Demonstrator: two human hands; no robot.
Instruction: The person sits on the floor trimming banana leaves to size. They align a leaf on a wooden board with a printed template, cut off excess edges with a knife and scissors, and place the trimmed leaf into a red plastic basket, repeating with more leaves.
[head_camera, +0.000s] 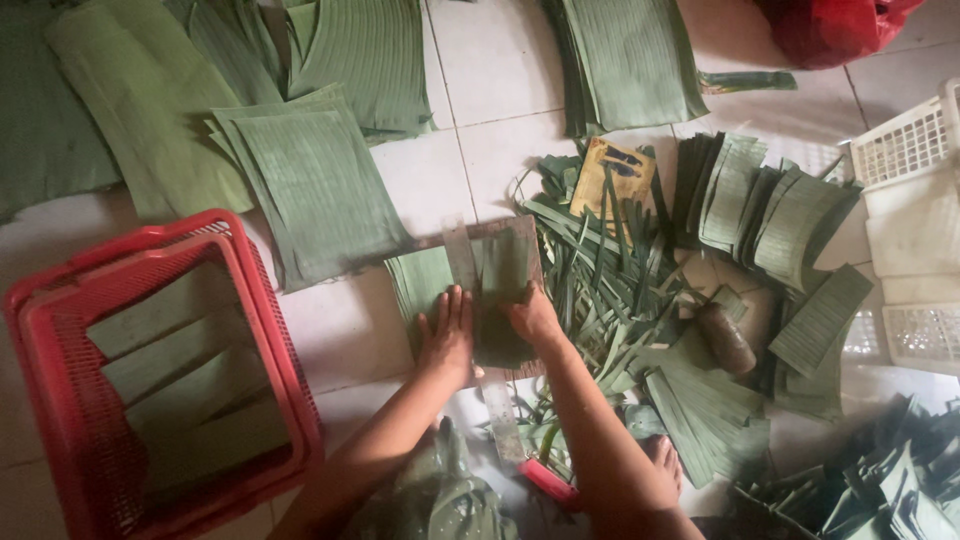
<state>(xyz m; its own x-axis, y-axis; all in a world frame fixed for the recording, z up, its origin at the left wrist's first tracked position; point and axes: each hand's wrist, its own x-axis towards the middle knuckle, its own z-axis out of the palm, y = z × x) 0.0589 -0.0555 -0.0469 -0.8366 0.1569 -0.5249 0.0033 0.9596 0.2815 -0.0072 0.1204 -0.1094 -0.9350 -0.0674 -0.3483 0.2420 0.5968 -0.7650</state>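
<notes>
1. My left hand (447, 335) lies flat, fingers spread, pressing down on the banana leaf piece (425, 285) spread on the tiled floor (500, 100); its grip is released, only the palm bearing down so the leaf cannot curl or slide.
2. My right hand (533, 318) rests on the darker folded leaf on the cutting board (505, 275). I cannot tell whether its grip is clenched on anything.
3. A metal ruler (462, 260) lies over the leaf between my hands, set as a straight edge.
4. The leaf piece sits just in front of my knees, its long axis running away from me, the ribs crossing it side to side.
5. Trimmed strips (610, 290) pile just right of the board; the red basket (150, 370) with stacked pieces stands to my left, within reach.
</notes>
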